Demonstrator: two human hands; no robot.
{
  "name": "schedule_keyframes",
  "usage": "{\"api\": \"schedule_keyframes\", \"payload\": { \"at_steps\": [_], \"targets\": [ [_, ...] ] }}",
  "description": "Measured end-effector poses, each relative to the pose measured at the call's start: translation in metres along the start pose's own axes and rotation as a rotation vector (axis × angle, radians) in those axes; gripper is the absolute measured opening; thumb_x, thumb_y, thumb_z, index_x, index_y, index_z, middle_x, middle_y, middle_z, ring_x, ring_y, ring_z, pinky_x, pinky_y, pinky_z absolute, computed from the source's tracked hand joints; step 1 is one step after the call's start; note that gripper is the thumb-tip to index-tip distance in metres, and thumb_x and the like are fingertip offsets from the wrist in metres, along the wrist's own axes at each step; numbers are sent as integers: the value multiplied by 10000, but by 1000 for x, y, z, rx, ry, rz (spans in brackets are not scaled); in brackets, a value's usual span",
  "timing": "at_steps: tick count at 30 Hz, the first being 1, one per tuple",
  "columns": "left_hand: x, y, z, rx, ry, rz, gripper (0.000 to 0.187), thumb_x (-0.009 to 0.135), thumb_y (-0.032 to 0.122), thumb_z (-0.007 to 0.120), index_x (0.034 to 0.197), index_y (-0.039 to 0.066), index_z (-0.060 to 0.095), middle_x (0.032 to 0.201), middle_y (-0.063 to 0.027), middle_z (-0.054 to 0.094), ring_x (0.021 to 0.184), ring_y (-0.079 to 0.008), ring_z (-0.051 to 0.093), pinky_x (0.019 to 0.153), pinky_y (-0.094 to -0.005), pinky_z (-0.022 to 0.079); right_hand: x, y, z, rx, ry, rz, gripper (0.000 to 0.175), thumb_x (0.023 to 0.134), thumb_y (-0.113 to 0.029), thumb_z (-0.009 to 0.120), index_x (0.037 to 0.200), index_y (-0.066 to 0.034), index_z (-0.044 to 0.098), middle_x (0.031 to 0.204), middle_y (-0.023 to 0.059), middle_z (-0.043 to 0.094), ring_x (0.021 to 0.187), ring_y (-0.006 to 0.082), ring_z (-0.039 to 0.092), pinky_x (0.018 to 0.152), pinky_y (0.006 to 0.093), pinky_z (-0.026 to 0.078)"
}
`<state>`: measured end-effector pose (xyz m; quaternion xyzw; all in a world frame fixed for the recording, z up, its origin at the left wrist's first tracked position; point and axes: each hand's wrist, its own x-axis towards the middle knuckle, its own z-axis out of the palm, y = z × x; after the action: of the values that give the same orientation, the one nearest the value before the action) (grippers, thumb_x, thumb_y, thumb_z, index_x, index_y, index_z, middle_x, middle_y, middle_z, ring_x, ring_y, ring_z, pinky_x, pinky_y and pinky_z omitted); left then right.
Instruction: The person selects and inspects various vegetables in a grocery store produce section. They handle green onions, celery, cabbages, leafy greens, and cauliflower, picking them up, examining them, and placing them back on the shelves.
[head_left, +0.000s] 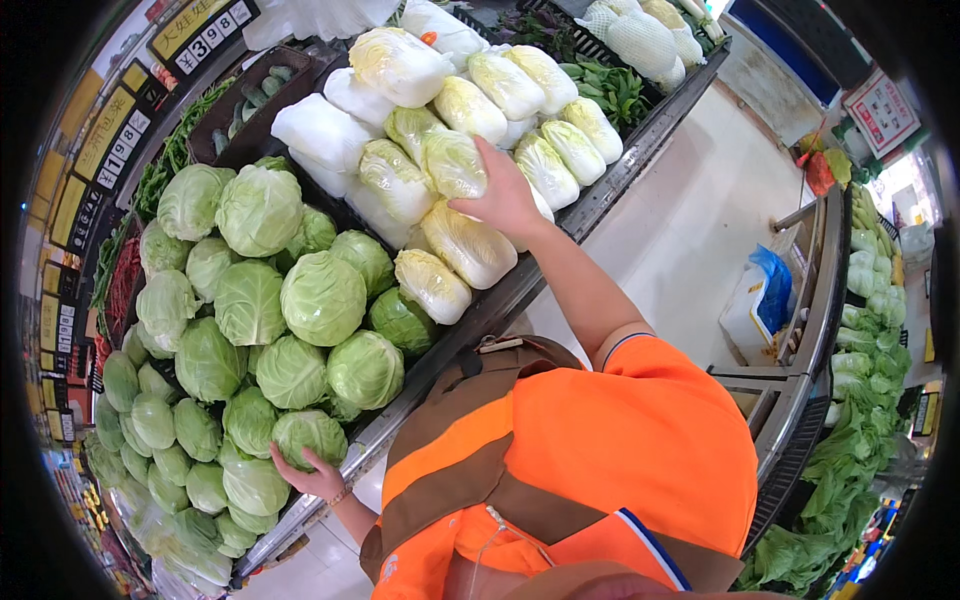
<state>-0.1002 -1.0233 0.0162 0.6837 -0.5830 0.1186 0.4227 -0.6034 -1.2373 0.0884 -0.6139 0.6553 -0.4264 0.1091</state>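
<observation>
My right hand (506, 191) grips a plastic-wrapped napa cabbage (453, 163) on the upper layer of the napa cabbage pile, thumb and fingers around its right end. My left hand (311, 474), with a bracelet at the wrist, rests its spread fingers against a green round cabbage (310, 438) at the front edge of the round cabbage heap. Whether it bears any of that cabbage's weight I cannot tell. Another round cabbage (324, 298) tops the middle of the heap. A yellowish wrapped napa cabbage (433, 286) lies at the near corner of the napa pile.
The display stand's metal edge (525, 289) runs diagonally before me. A dark crate (281, 94) of small green vegetables stands behind. Price signs (120, 142) line the far left. Tile floor (660, 225), a white foam box (746, 311) and another stand of leafy greens (847, 450) lie right.
</observation>
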Motion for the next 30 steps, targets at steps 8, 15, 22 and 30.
{"api": "schedule_keyframes", "payload": {
  "at_steps": [8,15,22,30],
  "targets": [
    [-1,0,-3,60,-45,-13,580,997,338,542,1420,-45,438,1432,-211,501,1323,-369,477,1124,-447,349,-25,7,-25,-42,-109,37,1078,641,-422,846,1491,-2,333,1327,259,527,1137,410,553,992,441,457],
    [0,3,-7,185,-112,-47,624,1015,360,500,1480,-32,360,1501,-223,416,1367,-388,417,1142,-465,315,-32,15,-7,-298,216,-111,952,721,-479,801,1432,8,396,1281,259,535,1124,422,548,987,496,437],
    [4,36,-14,457,-42,-27,628,1012,351,524,1480,-27,346,1518,-219,386,1390,-393,377,1148,-485,296,-30,29,-20,46,55,-171,908,819,-552,695,1461,0,366,1373,281,467,1244,417,466,1039,534,352],
    [-29,139,10,402,-36,-34,624,1021,324,526,1488,-28,310,1534,-230,338,1402,-395,356,1152,-498,296,-11,63,-46,392,104,-301,452,884,-249,669,1231,-8,508,1169,212,541,1087,395,508,967,510,378]
  ]
}}
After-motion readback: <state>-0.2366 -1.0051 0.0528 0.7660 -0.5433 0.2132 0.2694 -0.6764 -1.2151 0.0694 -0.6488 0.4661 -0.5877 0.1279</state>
